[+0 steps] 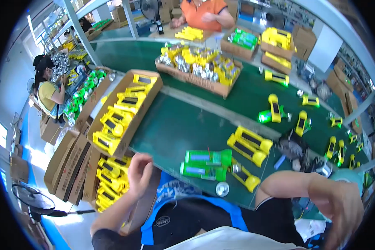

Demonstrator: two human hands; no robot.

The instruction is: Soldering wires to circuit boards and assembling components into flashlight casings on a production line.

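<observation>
My left hand [140,173] hovers at the bench's near edge, next to a carton of yellow parts, its fingers loosely curled with nothing visible in them. At the far right, my right hand [341,208] hangs bent down from the wrist; its fingertips are blurred and partly hidden. Between my arms, two green plastic casings [206,163] with pale strips lie side by side on the green bench. Right of them are several yellow torch-shaped housings [250,146] with dark panels. A small round silver reflector [222,189] lies near the front edge.
A long carton of yellow housings [151,77] slants at the left, above a second carton [87,189]. A mixed carton [196,77] stands on the far belt [254,85], where yellow pieces lie scattered. Co-workers sit across [202,16] and at left [50,89]. A black fan [291,146] is at right.
</observation>
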